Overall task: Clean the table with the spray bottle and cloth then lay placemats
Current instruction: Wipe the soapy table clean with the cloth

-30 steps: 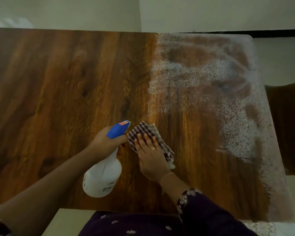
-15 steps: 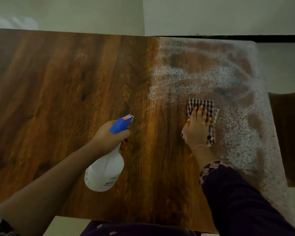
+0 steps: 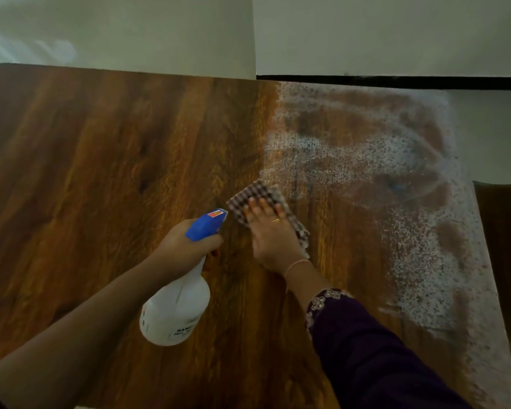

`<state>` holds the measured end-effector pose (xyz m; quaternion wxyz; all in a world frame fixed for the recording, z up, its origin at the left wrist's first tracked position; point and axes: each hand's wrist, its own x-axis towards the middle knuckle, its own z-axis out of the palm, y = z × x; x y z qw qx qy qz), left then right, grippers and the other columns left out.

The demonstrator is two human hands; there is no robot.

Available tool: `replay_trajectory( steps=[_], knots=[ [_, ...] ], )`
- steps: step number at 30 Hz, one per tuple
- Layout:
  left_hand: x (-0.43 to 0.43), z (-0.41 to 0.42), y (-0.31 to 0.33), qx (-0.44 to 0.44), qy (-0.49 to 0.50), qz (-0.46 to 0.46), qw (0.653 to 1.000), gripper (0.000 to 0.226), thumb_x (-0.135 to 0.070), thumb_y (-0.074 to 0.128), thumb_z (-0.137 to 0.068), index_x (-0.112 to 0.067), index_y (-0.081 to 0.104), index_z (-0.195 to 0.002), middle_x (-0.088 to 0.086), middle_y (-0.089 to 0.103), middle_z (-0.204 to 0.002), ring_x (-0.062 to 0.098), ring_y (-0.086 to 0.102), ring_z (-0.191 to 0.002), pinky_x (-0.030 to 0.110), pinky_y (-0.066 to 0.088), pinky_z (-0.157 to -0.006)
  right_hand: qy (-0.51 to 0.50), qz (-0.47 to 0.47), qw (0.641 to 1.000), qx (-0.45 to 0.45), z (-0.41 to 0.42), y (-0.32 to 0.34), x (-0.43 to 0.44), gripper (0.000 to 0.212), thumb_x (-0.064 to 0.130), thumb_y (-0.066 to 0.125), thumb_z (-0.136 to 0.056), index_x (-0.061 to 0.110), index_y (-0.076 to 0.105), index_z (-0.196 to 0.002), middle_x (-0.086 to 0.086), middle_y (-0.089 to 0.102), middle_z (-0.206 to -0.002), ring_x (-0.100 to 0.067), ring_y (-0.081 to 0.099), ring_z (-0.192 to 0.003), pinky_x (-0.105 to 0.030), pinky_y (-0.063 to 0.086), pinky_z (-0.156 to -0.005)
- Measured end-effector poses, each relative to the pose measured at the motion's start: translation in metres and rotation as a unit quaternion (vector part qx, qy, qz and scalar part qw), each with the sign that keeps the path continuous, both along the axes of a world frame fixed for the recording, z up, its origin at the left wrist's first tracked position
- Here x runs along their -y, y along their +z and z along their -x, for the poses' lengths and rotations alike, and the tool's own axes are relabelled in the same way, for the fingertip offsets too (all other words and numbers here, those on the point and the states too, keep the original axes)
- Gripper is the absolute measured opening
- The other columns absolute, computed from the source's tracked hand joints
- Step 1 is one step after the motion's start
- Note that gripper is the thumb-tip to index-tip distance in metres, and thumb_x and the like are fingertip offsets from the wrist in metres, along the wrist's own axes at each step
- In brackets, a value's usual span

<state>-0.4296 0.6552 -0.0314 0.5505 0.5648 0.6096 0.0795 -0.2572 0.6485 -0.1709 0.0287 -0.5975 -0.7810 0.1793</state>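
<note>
A dark wooden table (image 3: pixel 101 178) fills the view. Its right part is covered with white spray droplets (image 3: pixel 410 231), broken by wiped streaks. My left hand (image 3: pixel 183 246) grips the neck of a white spray bottle (image 3: pixel 174 314) with a blue trigger head, held above the table's middle. My right hand (image 3: pixel 272 234) lies flat with straight fingers on a checked cloth (image 3: pixel 248 196), pressing it to the wood just right of the bottle's nozzle, at the left edge of the sprayed area.
A pale wall (image 3: pixel 366 33) runs behind the table's far edge, with a black strip (image 3: pixel 396 82) along it at the right. A dark wooden chair (image 3: pixel 505 261) stands against the table's right edge. No placemats are in view.
My right hand slid the cloth out to the right into the droplets, then back left beside the bottle's nozzle. My left hand kept hold of the bottle in about the same place.
</note>
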Motion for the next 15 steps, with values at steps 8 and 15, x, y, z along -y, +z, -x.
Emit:
replay_trajectory(
  steps=[8,15],
  knots=[
    [-0.015,0.001,0.003,0.010,0.001,-0.003,1.000,0.026,-0.031,0.059,-0.069,-0.005,0.054,-0.074,0.012,0.053,-0.070,0.019,0.050,-0.060,0.033,0.044,-0.062,-0.305,-0.015,0.952,0.029,-0.086,-0.003,-0.029,0.057,0.018,0.036,-0.094,0.006,0.023,-0.148,-0.013,0.015,-0.157,-0.030,0.008,-0.146,-0.048,0.003,-0.117],
    [-0.025,0.002,0.000,0.006,0.014,-0.001,1.000,0.035,-0.039,0.060,-0.061,-0.008,0.054,-0.076,0.011,0.052,-0.071,0.019,0.049,-0.061,0.033,0.042,-0.063,-0.152,-0.020,0.988,-0.006,0.002,0.001,-0.044,0.061,0.022,0.026,-0.088,0.007,0.025,-0.147,-0.014,0.017,-0.157,-0.030,0.006,-0.146,-0.044,0.002,-0.117]
  ],
)
